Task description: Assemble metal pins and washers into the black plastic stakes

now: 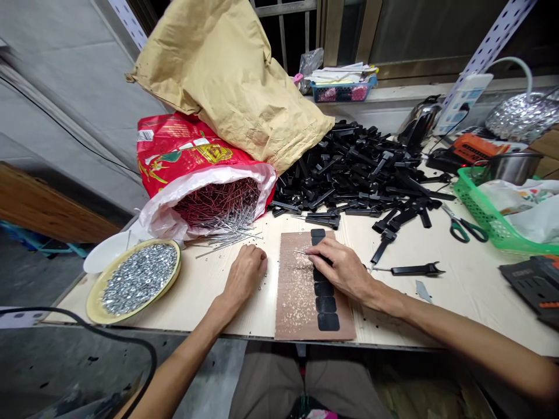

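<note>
My left hand rests on the table with its fingers curled in. Whatever it may hold is hidden. Over a brown board with a column of black pads, my right hand pinches a thin metal rod, whose tip points left. The rod's other end is covered by the fingers. Right of this hand lies a black plastic piece with a metal rod sticking out of it. Left of my left hand, a yellow bowl holds many small metal washers.
A red bag spills metal rods under a large brown paper sack. Black plastic parts are heaped at the back. Scissors, a green basket and a dark battery-like block lie right.
</note>
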Available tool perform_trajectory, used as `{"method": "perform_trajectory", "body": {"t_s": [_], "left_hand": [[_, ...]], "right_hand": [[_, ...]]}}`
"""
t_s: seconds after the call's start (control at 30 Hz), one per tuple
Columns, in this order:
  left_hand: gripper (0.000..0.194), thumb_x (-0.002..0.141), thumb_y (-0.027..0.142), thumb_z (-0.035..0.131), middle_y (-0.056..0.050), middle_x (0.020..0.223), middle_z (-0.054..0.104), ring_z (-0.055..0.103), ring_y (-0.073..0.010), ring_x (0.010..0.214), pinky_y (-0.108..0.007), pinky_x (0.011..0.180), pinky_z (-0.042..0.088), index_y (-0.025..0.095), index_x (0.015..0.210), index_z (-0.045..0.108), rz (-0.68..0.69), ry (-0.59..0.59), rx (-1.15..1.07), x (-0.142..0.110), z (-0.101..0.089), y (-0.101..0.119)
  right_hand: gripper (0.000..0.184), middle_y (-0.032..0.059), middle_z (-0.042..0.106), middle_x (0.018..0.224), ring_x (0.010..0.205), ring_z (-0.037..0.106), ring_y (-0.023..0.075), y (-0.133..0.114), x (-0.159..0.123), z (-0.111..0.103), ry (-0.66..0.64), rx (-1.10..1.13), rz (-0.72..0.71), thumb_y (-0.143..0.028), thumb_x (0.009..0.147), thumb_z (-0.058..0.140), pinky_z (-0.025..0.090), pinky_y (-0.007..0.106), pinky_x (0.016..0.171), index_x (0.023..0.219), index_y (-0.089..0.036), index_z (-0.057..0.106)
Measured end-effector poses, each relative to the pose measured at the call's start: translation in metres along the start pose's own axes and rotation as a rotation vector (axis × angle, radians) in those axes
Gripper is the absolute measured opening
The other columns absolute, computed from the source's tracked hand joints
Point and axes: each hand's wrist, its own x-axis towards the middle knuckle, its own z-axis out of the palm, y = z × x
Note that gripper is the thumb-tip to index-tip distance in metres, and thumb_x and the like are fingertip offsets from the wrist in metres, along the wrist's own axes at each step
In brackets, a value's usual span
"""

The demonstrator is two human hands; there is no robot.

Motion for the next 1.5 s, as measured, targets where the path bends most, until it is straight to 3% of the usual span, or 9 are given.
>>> {"method": "perform_trajectory", "body": {"t_s": [0.13, 0.2, 0.4, 0.53, 0.87, 1.13, 1.33, 1.5], "left_hand": [[0.017, 0.077, 0.033, 0.062, -0.002, 0.073, 0.062, 0.057, -0.0148, 0.065, -0.028, 0.064, 0.045, 0.016, 0.078, 0.062, -0.351, 0.043, -0.660, 0.001, -0.003, 0.022], [0.025, 0.074, 0.037, 0.068, -0.002, 0.074, 0.064, 0.060, -0.0135, 0.067, -0.027, 0.066, 0.047, 0.015, 0.083, 0.063, -0.441, 0.050, -0.956, 0.000, -0.002, 0.036], [0.029, 0.062, 0.032, 0.079, -0.002, 0.066, 0.066, 0.061, -0.0116, 0.061, -0.025, 0.066, 0.049, 0.012, 0.076, 0.063, -0.520, 0.051, -1.288, 0.004, 0.002, 0.061], [0.031, 0.060, 0.031, 0.081, -0.002, 0.064, 0.067, 0.062, -0.0112, 0.059, -0.023, 0.062, 0.049, 0.012, 0.074, 0.062, -0.531, 0.008, -1.340, 0.006, 0.003, 0.066], [0.027, 0.065, 0.031, 0.079, 0.000, 0.069, 0.067, 0.064, -0.0114, 0.064, -0.022, 0.065, 0.052, 0.014, 0.079, 0.062, -0.434, -0.016, -1.184, 0.006, 0.015, 0.066], [0.037, 0.062, 0.033, 0.081, -0.001, 0.072, 0.067, 0.063, -0.0102, 0.059, -0.022, 0.061, 0.052, 0.013, 0.090, 0.068, -0.522, -0.103, -1.225, 0.009, 0.022, 0.076], [0.035, 0.063, 0.034, 0.080, -0.001, 0.070, 0.068, 0.064, -0.0105, 0.060, -0.022, 0.065, 0.052, 0.013, 0.088, 0.070, -0.499, -0.042, -1.214, 0.007, 0.028, 0.085], [0.033, 0.065, 0.034, 0.079, -0.001, 0.071, 0.068, 0.064, -0.0102, 0.060, -0.021, 0.064, 0.051, 0.013, 0.088, 0.069, -0.460, -0.032, -1.209, 0.007, 0.031, 0.085]], "right_hand": [[0.026, 0.0038, 0.061, 0.092, 0.082, 0.060, 0.0138, -0.011, 0.004, 0.008, -0.052, 0.020, -0.010, -0.019, 0.094, 0.048, 0.049, 0.025, 0.073, 0.114, -0.021, 0.064], [0.030, 0.0029, 0.059, 0.092, 0.080, 0.059, 0.0131, -0.015, 0.004, 0.011, -0.071, -0.008, -0.012, -0.018, 0.094, 0.047, 0.048, 0.024, 0.070, 0.120, -0.024, 0.061], [0.034, 0.0018, 0.054, 0.089, 0.076, 0.055, 0.0118, -0.015, 0.002, 0.010, -0.054, -0.109, 0.017, -0.019, 0.094, 0.047, 0.045, 0.021, 0.067, 0.124, -0.028, 0.059], [0.032, 0.0016, 0.054, 0.090, 0.076, 0.055, 0.0117, -0.011, -0.002, 0.007, -0.016, -0.098, 0.028, -0.020, 0.094, 0.046, 0.045, 0.021, 0.067, 0.122, -0.027, 0.060], [0.029, 0.0016, 0.057, 0.089, 0.077, 0.057, 0.0127, -0.006, -0.010, -0.005, -0.032, -0.140, 0.066, -0.021, 0.094, 0.047, 0.045, 0.023, 0.068, 0.119, -0.028, 0.061], [0.014, 0.0020, 0.063, 0.094, 0.081, 0.060, 0.0138, -0.005, -0.020, -0.011, 0.018, -0.270, 0.119, -0.027, 0.095, 0.049, 0.043, 0.024, 0.067, 0.099, -0.021, 0.060], [0.024, 0.0041, 0.064, 0.085, 0.076, 0.058, 0.0143, -0.007, -0.023, -0.008, 0.090, -0.513, 0.055, -0.027, 0.098, 0.041, 0.039, 0.025, 0.064, 0.089, -0.019, 0.062], [0.022, 0.0041, 0.063, 0.085, 0.077, 0.056, 0.0147, -0.003, -0.025, -0.004, 0.113, -0.610, -0.025, -0.024, 0.098, 0.042, 0.037, 0.027, 0.064, 0.088, -0.019, 0.061]]}}
